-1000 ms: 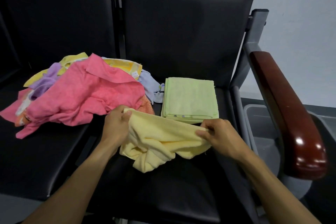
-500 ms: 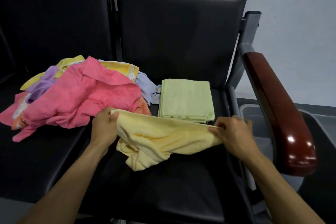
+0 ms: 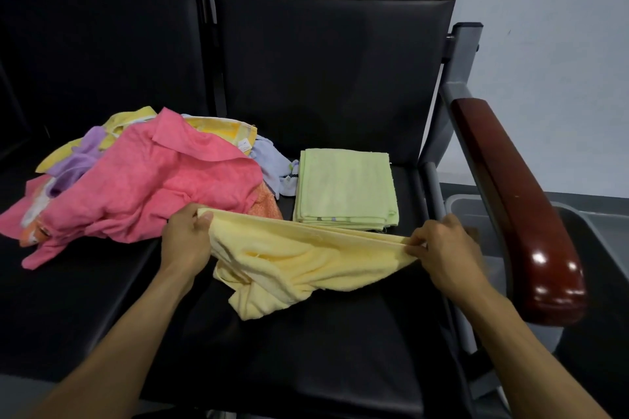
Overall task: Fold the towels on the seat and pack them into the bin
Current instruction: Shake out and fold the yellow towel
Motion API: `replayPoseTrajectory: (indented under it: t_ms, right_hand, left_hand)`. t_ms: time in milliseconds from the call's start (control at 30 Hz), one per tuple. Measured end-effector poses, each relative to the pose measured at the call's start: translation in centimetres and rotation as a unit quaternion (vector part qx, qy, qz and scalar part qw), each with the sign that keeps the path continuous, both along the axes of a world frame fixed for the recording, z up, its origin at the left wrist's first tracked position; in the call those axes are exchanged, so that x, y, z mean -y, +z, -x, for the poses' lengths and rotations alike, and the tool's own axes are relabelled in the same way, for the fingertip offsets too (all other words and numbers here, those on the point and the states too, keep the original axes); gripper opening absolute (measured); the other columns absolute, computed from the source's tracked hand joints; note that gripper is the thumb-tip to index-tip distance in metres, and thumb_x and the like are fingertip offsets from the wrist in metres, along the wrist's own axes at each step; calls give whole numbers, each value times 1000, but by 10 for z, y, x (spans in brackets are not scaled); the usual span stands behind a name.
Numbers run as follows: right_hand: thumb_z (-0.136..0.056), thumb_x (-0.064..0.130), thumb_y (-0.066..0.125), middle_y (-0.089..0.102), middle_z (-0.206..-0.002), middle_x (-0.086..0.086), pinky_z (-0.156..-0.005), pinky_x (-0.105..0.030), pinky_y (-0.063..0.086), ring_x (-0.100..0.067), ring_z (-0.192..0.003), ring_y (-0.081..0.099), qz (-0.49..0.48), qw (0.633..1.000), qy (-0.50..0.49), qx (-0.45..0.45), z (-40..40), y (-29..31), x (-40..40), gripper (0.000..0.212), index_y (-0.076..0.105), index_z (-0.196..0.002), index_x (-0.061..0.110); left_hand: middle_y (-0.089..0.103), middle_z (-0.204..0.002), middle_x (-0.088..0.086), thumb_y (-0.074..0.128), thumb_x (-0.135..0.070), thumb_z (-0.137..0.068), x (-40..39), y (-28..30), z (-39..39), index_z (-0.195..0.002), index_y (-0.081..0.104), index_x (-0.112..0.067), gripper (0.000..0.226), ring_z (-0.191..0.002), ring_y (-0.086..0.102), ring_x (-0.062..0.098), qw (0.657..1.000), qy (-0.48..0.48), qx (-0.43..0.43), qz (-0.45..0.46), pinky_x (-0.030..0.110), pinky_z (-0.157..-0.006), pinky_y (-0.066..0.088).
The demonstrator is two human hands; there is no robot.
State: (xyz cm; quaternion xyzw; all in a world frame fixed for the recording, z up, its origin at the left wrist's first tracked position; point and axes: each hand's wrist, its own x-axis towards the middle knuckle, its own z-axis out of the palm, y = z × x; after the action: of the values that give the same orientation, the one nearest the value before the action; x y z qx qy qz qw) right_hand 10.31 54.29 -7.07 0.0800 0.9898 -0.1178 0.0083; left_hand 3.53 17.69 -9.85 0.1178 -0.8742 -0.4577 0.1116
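A pale yellow towel [image 3: 299,258] hangs stretched between my hands just above the black seat [image 3: 323,350]. My left hand [image 3: 185,240] grips its left top corner, and my right hand [image 3: 446,248] pinches the right end of the same edge. The lower part of the towel sags crumpled onto the seat. Behind it lies a folded light green towel [image 3: 343,187]. A loose heap of towels with a pink towel [image 3: 146,180] on top sits to the left. The grey bin [image 3: 469,211] stands on the floor to the right, partly hidden by the armrest.
A glossy dark red wooden armrest [image 3: 520,201] on a grey metal frame runs along the seat's right side, between the seat and the bin. Black backrests rise behind. A second black seat [image 3: 51,282] lies under the heap at left.
My hands have drawn apart, the right one moving toward the armrest, so the yellow towel's top edge is now pulled out long and taut instead of bunched.
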Motion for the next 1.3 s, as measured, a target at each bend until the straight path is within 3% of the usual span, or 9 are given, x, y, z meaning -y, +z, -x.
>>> replayPoseTrajectory:
  t_ms: [133, 233, 333, 633, 767, 933, 1033, 1200, 1300]
  right_hand:
    - [-88, 36, 73, 46, -101, 4, -84, -34, 36, -15, -98, 37, -12, 1000, 0, -12, 0, -5, -2, 17, 77, -81, 20]
    - [-86, 34, 76, 62, -85, 2, -76, -37, 48, -17, -82, 56, 25, 999, -34, -6, 1, -6, -1, 21, 74, -75, 18]
    - [-87, 25, 77, 66, -71, 0, -67, -36, 55, -14, -67, 61, 74, 996, -45, -4, 3, -3, 4, 14, 76, -78, 14]
    - [-79, 3, 81, 63, -67, 3, -53, -19, 41, -9, -63, 60, 218, 968, -62, -111, 2, -5, 6, 21, 65, -73, 16]
    - [-79, 7, 82, 68, -68, -3, -59, -17, 51, -8, -58, 65, 330, 936, -81, -90, 5, -6, 2, 18, 73, -91, 17]
    - [-86, 8, 74, 72, -76, -12, -77, -35, 57, -22, -74, 65, 481, 863, -147, -53, 7, -9, -2, 2, 76, -86, 9]
    - [-94, 8, 65, 69, -85, -12, -70, -31, 52, -20, -76, 60, 520, 836, -166, -61, 9, -11, 1, 9, 71, -87, 7]
    - [-99, 6, 57, 67, -78, -6, -52, -27, 53, -16, -63, 61, 546, 802, -176, -167, 5, 1, 18, 13, 61, -87, 6]
    - [-99, 6, 58, 67, -72, -7, -45, -26, 49, -13, -50, 58, 499, 818, -160, -239, -8, 15, 29, 12, 61, -87, 7]
  left_hand:
    - [66, -86, 14, 46, -5, -101, 0, 2, 0, -96, 63, -1, 19, -77, 57, 26, 1000, 11, -4, -7, 34, -63, 42]
    - [65, -85, 13, 46, -5, -101, 0, 2, 0, -95, 63, -1, 19, -75, 55, 23, 1000, 13, -8, -14, 31, -62, 42]
    - [65, -85, 11, 47, -7, -101, 1, 2, 1, -95, 64, -4, 18, -76, 57, 23, 999, 25, -10, -29, 31, -62, 42]
    - [68, -90, 11, 47, -8, -101, 7, 2, 3, -100, 65, -6, 19, -84, 61, 27, 997, 44, -12, -58, 37, -72, 48]
    - [68, -92, 11, 47, -8, -102, 10, 0, 4, -100, 65, -8, 18, -86, 62, 27, 996, 52, -9, -65, 37, -74, 49]
    - [68, -94, 12, 47, -8, -101, 12, -2, 6, -105, 66, -6, 19, -88, 63, 28, 996, 55, -8, -72, 37, -75, 49]
    - [68, -95, 11, 49, -10, -102, 11, -3, 7, -110, 63, -6, 17, -87, 62, 27, 996, 58, -9, -70, 38, -77, 49]
    - [66, -89, 10, 52, -11, -102, 6, 3, 4, -105, 62, -2, 14, -80, 59, 24, 994, 75, -34, -75, 33, -71, 44]
    - [66, -90, 14, 54, -13, -101, 8, 15, -7, -102, 63, 0, 15, -79, 57, 22, 990, 98, -48, -87, 32, -68, 40]
